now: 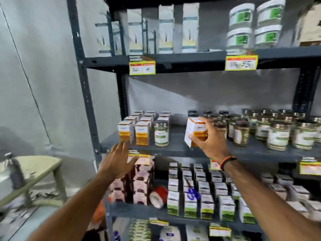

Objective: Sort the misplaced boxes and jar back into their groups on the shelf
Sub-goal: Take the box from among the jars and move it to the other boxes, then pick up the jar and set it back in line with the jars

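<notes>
Both forearms up from bottom of view toward the grey metal shelf [173, 148]. Left hand [118, 160] empty, fingers spread, palm facing the shelf edge just below the orange-and-white boxes [133, 131]; touching the edge or not, can't tell. Right hand [208, 138] wrapped around one orange-and-white box [195, 131], tilted, held off the middle shelf in front of the dark-lidded jars [217, 122]; beaded band [227, 162] on that wrist. Lower tier: pink-and-maroon boxes [139, 185] left, green-and-white boxes [206, 199] in rows right, red-and-white roll [159, 196] lying between them. Middle tier: orange box group at left with a single metal-lidded jar [161, 133] standing just beside it, touching or nearly; gap, then jar group [278, 133] filling the right. Yellow price tags [241, 62] on shelf edges. Top tier: tall white cartons [166, 30] left, stacked white tubs [255, 23] right. Far left: stool [43, 166], steel bottle [14, 171].
</notes>
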Demonstrator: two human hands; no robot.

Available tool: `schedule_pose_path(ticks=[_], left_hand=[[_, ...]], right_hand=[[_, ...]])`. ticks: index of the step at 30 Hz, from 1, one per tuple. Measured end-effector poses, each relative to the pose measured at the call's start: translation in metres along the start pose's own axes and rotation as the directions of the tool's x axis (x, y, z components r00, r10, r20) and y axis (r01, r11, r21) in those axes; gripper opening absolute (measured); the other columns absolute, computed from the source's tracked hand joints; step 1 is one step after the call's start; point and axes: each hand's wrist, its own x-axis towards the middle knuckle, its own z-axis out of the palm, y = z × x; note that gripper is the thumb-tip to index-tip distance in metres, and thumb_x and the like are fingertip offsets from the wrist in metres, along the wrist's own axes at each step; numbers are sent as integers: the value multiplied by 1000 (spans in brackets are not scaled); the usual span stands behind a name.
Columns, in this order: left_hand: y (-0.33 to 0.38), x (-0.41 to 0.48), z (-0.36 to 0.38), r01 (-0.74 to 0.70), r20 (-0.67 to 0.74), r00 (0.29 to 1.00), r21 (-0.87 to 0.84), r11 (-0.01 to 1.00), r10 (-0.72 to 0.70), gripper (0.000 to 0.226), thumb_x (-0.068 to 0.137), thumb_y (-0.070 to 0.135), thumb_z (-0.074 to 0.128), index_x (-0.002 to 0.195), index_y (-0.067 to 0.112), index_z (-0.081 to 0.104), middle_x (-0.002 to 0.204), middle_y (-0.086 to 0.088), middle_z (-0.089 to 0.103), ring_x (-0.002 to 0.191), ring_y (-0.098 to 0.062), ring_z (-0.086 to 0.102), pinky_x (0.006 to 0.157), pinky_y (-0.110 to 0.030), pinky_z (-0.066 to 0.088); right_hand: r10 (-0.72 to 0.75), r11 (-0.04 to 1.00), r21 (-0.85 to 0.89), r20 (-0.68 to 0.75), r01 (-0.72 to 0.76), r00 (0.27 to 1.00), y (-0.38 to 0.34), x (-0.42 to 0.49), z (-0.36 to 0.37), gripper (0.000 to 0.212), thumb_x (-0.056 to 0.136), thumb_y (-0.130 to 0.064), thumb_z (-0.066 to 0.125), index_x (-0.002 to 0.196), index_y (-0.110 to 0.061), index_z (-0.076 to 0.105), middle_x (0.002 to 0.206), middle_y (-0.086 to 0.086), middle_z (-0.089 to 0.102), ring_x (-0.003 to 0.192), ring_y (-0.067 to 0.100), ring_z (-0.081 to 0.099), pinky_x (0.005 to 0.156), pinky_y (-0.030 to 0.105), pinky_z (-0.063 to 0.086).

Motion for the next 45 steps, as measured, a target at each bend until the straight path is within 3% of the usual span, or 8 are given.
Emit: schedule_pose_path(ticks=[6, 20, 26, 30, 33, 37, 40, 45], left_hand=[[-84, 16, 12, -4, 94, 996, -14, 1000, 5, 84, 92, 65, 53, 150, 10, 33, 150, -14, 46, 136, -33, 44, 101, -53, 48], [-122, 45, 66, -141, 66, 988, 73, 987, 136, 92, 93, 75, 32, 154, 6, 30, 159, -16, 38, 147, -31, 33, 120, -46, 25], [-125, 42, 71, -139, 52, 989, 73, 988, 135, 92, 94, 73, 29, 158, 8, 21, 164, -14, 28, 152, -28, 23, 121, -41, 12], [-125, 42, 74, -126, 67, 990, 62, 990, 122, 94, 93, 75, 25, 160, 10, 15, 167, -12, 21, 154, -27, 15, 122, -41, 6], [-123, 42, 74, -117, 51, 992, 56, 992, 114, 94, 93, 75, 28, 159, 10, 17, 167, -12, 23, 153, -27, 17, 123, -43, 10], [-124, 40, 76, -119, 46, 992, 63, 991, 116, 94, 93, 74, 29, 159, 9, 18, 166, -12, 23, 153, -27, 18, 124, -44, 12], [-125, 40, 78, -126, 35, 992, 59, 990, 124, 94, 93, 75, 29, 159, 9, 20, 166, -13, 25, 153, -28, 19, 124, -45, 12], [-124, 39, 77, -118, 37, 993, 43, 992, 116, 92, 94, 73, 32, 159, 9, 18, 166, -13, 24, 153, -28, 18, 124, -45, 11]], right_hand=[[93, 983, -160, -2, -92, 996, -23, 3, 64, 75, 83, -54, 73, 146, -43, 34, 114, 0, 73, 88, 15, 72, 74, 40, 64], [225, 926, -320, 41, -200, 974, -25, 9, 113, 83, 89, -52, 70, 156, -30, 25, 106, 3, 70, 79, 13, 68, 64, 29, 60], [211, 876, -440, -17, -197, 977, -39, 7, 112, 100, 85, -64, 68, 160, -21, 17, 154, 12, 43, 120, 31, 62, 87, 45, 60], [-24, 825, -563, -123, -50, 992, -56, 15, 106, 83, 87, -66, 58, 149, -16, 35, 145, 15, 52, 123, 33, 59, 94, 45, 57], [-178, 779, -615, -27, 124, 984, -70, 39, 111, 71, 90, -65, 51, 141, -17, 42, 135, 14, 62, 125, 33, 57, 107, 46, 47], [-7, 714, -686, 191, 138, 982, -77, 71, 128, 83, 90, -75, 43, 147, -14, 41, 124, 13, 72, 137, 38, 50, 123, 53, 22], [76, 653, -750, 208, 109, 975, -77, 81, 140, 92, 86, -83, 37, 142, -11, 49, 109, 11, 75, 136, 41, 47, 118, 53, 25], [80, 630, -770, 192, 99, 978, -74, 84, 148, 73, 85, -83, 43, 109, -17, 66, 87, 0, 71, 101, 26, 66, 115, 48, 31]])
